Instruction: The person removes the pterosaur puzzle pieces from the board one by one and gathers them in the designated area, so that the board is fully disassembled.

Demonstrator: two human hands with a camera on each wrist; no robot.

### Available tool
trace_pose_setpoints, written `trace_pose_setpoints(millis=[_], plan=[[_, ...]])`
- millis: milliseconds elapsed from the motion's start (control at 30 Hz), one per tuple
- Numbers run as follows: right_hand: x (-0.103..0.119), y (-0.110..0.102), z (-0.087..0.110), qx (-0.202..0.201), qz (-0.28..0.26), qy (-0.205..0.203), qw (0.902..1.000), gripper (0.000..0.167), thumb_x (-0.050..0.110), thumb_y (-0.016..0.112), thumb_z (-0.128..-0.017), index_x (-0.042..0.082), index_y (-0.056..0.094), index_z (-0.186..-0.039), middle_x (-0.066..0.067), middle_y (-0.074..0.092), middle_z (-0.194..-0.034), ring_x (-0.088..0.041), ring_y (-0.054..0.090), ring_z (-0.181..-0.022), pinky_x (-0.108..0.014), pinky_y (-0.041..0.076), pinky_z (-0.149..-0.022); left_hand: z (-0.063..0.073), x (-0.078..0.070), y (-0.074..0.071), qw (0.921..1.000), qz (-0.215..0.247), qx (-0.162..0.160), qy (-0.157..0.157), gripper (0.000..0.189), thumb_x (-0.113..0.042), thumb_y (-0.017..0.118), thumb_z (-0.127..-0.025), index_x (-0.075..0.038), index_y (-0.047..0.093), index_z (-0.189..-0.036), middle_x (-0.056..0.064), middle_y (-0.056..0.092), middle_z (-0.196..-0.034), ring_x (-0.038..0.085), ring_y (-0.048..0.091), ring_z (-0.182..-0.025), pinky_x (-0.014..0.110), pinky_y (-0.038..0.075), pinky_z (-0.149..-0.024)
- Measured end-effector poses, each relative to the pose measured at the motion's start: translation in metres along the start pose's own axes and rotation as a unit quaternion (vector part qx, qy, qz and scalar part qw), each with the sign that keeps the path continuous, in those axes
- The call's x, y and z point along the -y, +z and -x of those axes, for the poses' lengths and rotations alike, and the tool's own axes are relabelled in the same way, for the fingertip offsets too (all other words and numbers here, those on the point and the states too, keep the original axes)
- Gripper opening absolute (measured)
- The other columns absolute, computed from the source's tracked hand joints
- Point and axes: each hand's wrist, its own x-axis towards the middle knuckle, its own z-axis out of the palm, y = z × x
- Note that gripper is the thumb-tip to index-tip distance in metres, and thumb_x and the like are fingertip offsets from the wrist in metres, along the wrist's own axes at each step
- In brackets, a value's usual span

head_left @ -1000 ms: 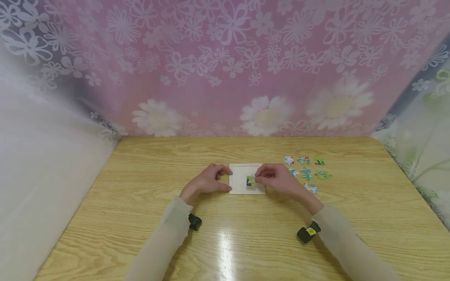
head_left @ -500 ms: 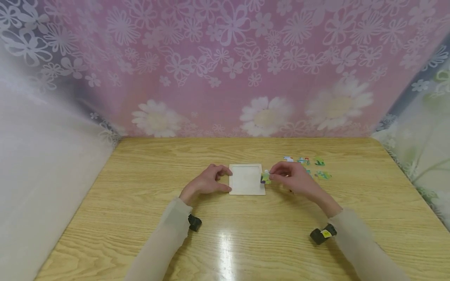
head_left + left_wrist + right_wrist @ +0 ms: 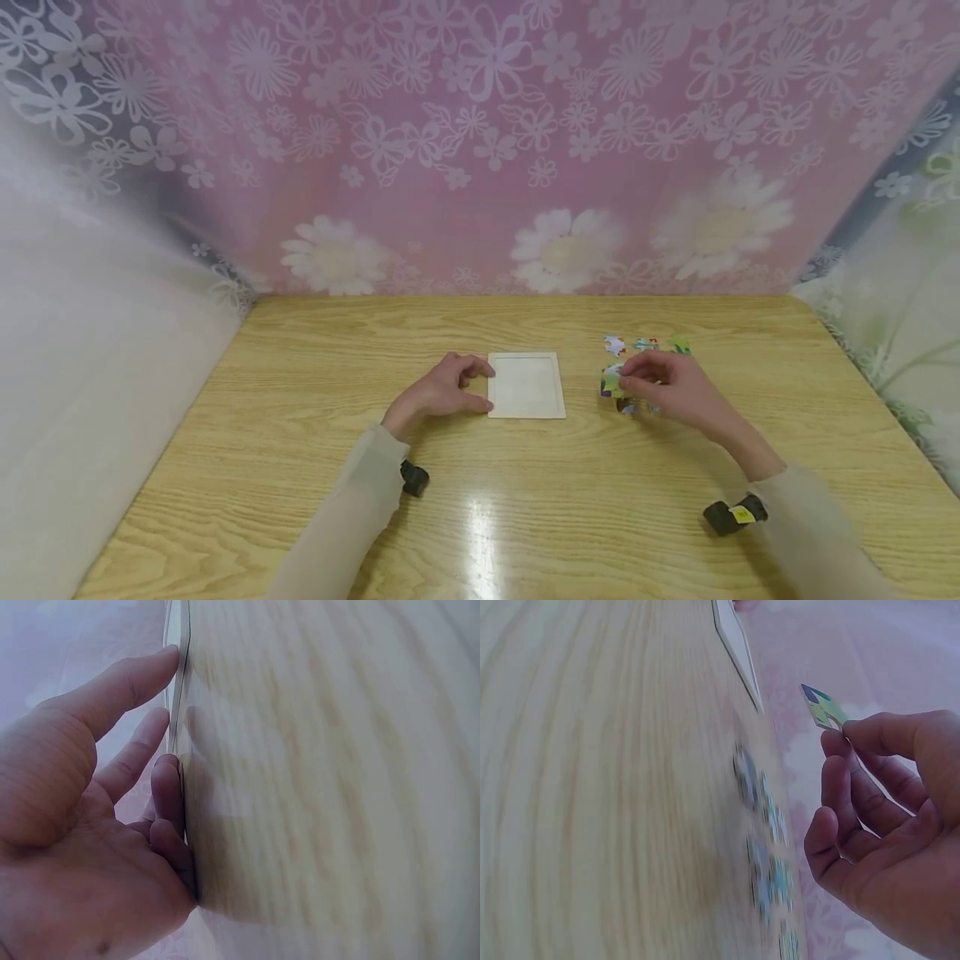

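Observation:
A white square puzzle tray [image 3: 527, 385] lies in the middle of the wooden table [image 3: 315, 467]. My left hand [image 3: 442, 389] rests on the table at the tray's left edge, fingers touching it [image 3: 176, 712]. My right hand [image 3: 663, 387] hovers to the right of the tray and pinches a green puzzle piece [image 3: 611, 382] between thumb and fingers; in the right wrist view that piece [image 3: 823, 707] sticks up from the fingertips. Several loose coloured pieces [image 3: 645, 342] lie on the table just beyond and under this hand, partly hidden by it.
A pink flowered curtain [image 3: 495, 142] hangs behind the table's far edge, with white cloth [image 3: 97, 333] on the left and pale flowered cloth [image 3: 900, 283] on the right. Blurred loose pieces [image 3: 769, 855] show below the right hand.
My right hand lifted the green piece out of the tray and carried it right, to above the loose pieces. The tray now shows bare. The left hand stayed put.

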Motion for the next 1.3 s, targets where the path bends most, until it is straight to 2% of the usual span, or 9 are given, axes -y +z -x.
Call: trace_pose_setpoints(millis=[333, 633, 900, 1133, 1300], plan=[[-0.014, -0.027, 0.022, -0.029, 0.031, 0.016, 0.999, 0.024, 0.028, 0.065, -0.102, 0.008, 0.069, -0.116, -0.013, 0.073, -0.108, -0.011, 0.07, -0.089, -0.032, 0.055, -0.067, -0.001, 0.0, -0.001, 1.0, -0.005, 0.003, 0.004, 0.044, -0.02, 0.078, -0.092, -0.017, 0.062, -0.133, 0.01, 0.044, -0.131, 0.023, 0.038, -0.106, 0.041, 0.037, -0.094], [-0.033, -0.045, 0.035, -0.051, 0.06, 0.039, 0.9961, 0.027, 0.03, 0.063, -0.103, 0.007, 0.069, -0.117, -0.013, 0.074, -0.107, -0.006, 0.069, -0.087, -0.03, 0.056, -0.067, -0.001, 0.0, -0.003, 0.9999, -0.009, 0.005, 0.007, 0.044, -0.019, 0.078, -0.092, -0.015, 0.062, -0.133, 0.01, 0.043, -0.129, 0.023, 0.037, -0.104, 0.04, 0.036, -0.092], [-0.046, -0.058, 0.048, -0.039, 0.084, 0.054, 0.9942, 0.027, 0.029, 0.064, -0.103, 0.005, 0.069, -0.115, -0.008, 0.075, -0.101, -0.006, 0.067, -0.082, -0.028, 0.051, -0.065, -0.002, 0.002, -0.003, 0.9998, -0.016, 0.004, 0.009, 0.044, -0.02, 0.079, -0.091, -0.016, 0.063, -0.132, 0.009, 0.044, -0.127, 0.021, 0.036, -0.104, 0.039, 0.035, -0.092], [-0.055, -0.065, 0.053, -0.021, 0.1, 0.07, 0.9923, 0.029, 0.03, 0.062, -0.104, 0.004, 0.068, -0.117, -0.008, 0.074, -0.103, -0.001, 0.066, -0.084, -0.028, 0.049, -0.063, -0.002, 0.003, -0.004, 0.9998, -0.011, 0.005, 0.013, 0.043, -0.02, 0.079, -0.091, -0.015, 0.063, -0.131, 0.009, 0.043, -0.126, 0.022, 0.036, -0.102, 0.039, 0.035, -0.091], [-0.057, -0.065, 0.053, -0.019, 0.1, 0.074, 0.992, 0.028, 0.028, 0.062, -0.104, 0.005, 0.069, -0.116, -0.007, 0.075, -0.101, -0.002, 0.065, -0.082, -0.028, 0.048, -0.062, 0.0, 0.005, -0.004, 0.9998, 0.011, 0.002, 0.015, 0.042, -0.022, 0.078, -0.092, -0.015, 0.063, -0.131, 0.01, 0.045, -0.137, 0.023, 0.043, -0.113, 0.041, 0.04, -0.101]])
